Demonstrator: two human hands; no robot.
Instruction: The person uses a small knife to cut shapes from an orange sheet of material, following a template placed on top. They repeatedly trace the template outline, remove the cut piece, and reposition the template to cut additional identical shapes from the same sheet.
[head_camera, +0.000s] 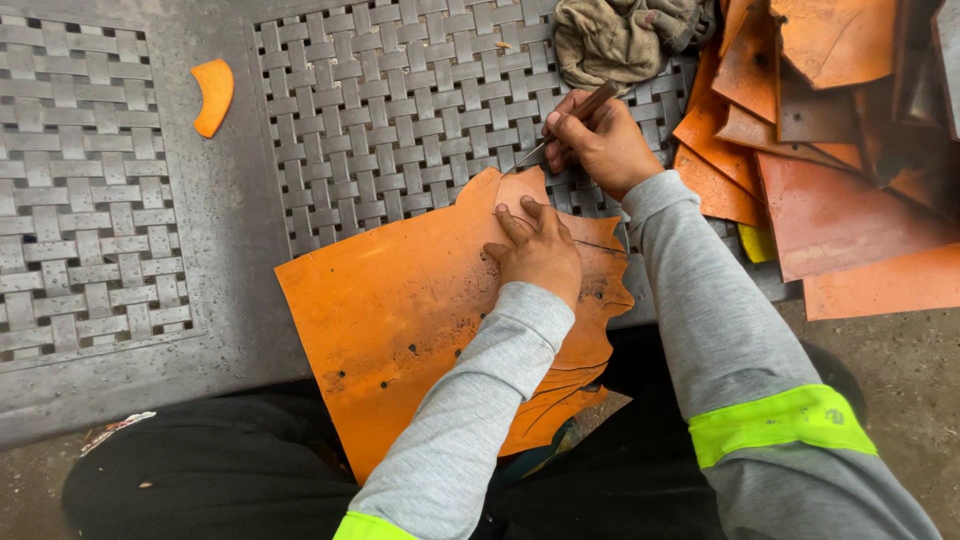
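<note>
1. Head view: the person looks down at a large orange sheet (400, 310) that lies flat on a grey table (215, 250) with a woven pattern, its near end reaching over the table edge toward the person's lap.
2. The left hand (538, 252) lies palm-down on the far part of the sheet, fingers (513, 225) spread and pressed flat against it, gripping nothing.
3. The right hand (600, 140) sits just beyond the sheet's far edge, its fingers curled tight around a thin knife (572, 120) with a brown handle.
4. The knife's slim blade slants down to the left, and its tip meets the far edge of the sheet near a notch in that edge.
5. The sheet shows small dark holes and dark smudges, and its right edge is ragged.
6. A small curved orange offcut (214, 95) lies alone on the table, well apart to the left.
7. A crumpled beige rag (625, 35) lies at the far side of the table, just beyond the right hand.
8. A loose pile of orange and brown sheets (830, 150) covers the right end of the table, overlapping one another.
9. Both arms wear grey sleeves (700, 300) with bright yellow-green bands.
</note>
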